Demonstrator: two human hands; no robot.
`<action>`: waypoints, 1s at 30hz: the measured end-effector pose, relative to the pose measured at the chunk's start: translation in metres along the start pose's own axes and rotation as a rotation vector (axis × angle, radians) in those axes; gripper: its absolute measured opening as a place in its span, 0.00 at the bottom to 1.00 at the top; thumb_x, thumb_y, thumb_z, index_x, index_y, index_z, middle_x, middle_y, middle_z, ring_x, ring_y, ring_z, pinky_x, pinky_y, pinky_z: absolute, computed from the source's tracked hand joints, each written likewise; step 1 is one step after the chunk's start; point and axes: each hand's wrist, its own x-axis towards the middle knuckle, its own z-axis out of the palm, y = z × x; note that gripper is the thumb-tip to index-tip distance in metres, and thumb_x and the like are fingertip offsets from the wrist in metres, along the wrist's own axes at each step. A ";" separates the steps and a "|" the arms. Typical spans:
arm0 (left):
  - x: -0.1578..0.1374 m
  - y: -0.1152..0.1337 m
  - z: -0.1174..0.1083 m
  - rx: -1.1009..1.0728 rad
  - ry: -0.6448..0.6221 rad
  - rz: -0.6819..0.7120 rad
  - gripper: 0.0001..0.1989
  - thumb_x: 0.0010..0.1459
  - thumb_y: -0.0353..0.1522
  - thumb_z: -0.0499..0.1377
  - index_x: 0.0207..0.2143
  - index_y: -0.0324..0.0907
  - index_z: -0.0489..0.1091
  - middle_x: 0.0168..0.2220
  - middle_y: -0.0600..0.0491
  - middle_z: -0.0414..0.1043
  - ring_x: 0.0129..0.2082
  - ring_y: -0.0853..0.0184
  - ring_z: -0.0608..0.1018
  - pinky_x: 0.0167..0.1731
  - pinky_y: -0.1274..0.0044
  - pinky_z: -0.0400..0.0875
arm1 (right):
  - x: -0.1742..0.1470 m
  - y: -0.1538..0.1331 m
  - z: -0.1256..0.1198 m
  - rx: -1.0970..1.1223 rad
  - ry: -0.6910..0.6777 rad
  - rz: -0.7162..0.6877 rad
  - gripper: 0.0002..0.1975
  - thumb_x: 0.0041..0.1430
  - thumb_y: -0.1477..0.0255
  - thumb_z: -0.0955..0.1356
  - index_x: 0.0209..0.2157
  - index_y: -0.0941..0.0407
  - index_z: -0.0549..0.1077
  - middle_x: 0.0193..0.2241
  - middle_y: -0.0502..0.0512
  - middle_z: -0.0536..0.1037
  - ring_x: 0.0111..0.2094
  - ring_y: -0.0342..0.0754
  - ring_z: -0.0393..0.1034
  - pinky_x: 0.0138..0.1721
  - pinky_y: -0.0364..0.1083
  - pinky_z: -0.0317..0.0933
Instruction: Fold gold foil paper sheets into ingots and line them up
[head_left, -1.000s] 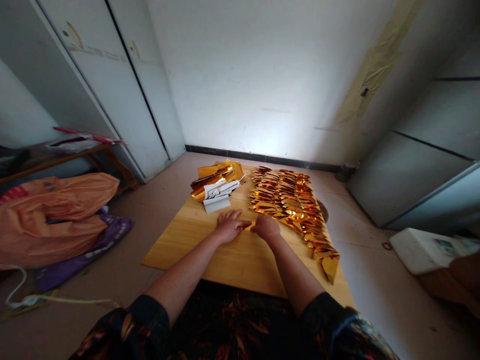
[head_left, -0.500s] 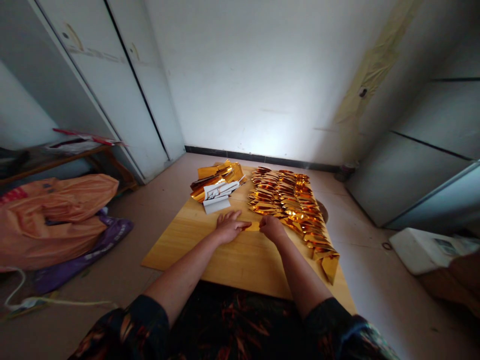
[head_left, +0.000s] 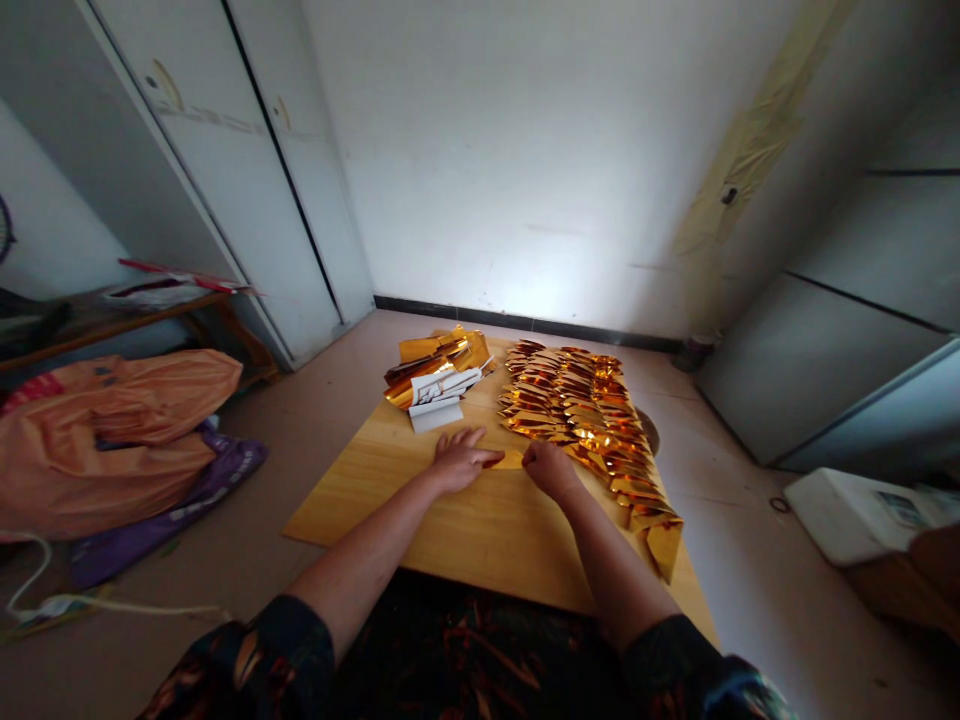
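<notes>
A small folded piece of gold foil paper (head_left: 512, 460) lies on the wooden table (head_left: 480, 530) between my two hands. My left hand (head_left: 459, 462) rests flat with its fingers spread, its index finger and thumb side on the paper's left end. At the other end my right hand (head_left: 547, 468) is closed, its curled fingers pinching or pressing the paper; the exact grip is hidden. Just beyond and to the right stand rows of folded gold foil pieces (head_left: 566, 395). Loose gold foil sheets (head_left: 442, 350) and a white printed paper (head_left: 436, 414) lie at the far left.
A white wall (head_left: 517, 180) with a dark skirting rises behind the table. Cabinets (head_left: 277, 180) stand left, a grey refrigerator (head_left: 810, 370) right. An orange bag (head_left: 112, 440) and purple bag (head_left: 180, 520) lie on the left floor; a white foam box (head_left: 847, 515) sits at right.
The camera view has shifted slightly. Both hands stay at the foil paper in nearly the same pose, left spread and right closed.
</notes>
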 end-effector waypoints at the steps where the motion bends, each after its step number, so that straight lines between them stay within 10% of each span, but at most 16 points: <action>1: 0.000 0.000 0.000 0.002 0.005 0.006 0.20 0.59 0.34 0.51 0.51 0.68 0.67 0.66 0.61 0.48 0.65 0.51 0.50 0.59 0.51 0.39 | -0.003 0.001 0.000 0.002 0.007 -0.026 0.10 0.51 0.82 0.64 0.30 0.57 0.75 0.33 0.54 0.78 0.35 0.44 0.70 0.34 0.39 0.56; 16: 0.008 -0.015 0.022 0.009 0.357 0.367 0.14 0.54 0.30 0.59 0.43 0.50 0.76 0.49 0.54 0.73 0.50 0.60 0.70 0.52 0.66 0.60 | -0.019 0.004 0.000 -0.182 0.057 -0.343 0.09 0.61 0.73 0.63 0.36 0.55 0.75 0.37 0.53 0.74 0.35 0.42 0.69 0.33 0.38 0.58; 30: 0.004 -0.005 0.023 0.003 0.446 0.325 0.12 0.56 0.26 0.54 0.38 0.44 0.76 0.37 0.51 0.73 0.41 0.63 0.70 0.43 0.71 0.64 | -0.016 0.000 0.029 -0.308 0.277 -0.378 0.12 0.65 0.71 0.60 0.32 0.56 0.73 0.32 0.54 0.73 0.32 0.44 0.67 0.31 0.41 0.54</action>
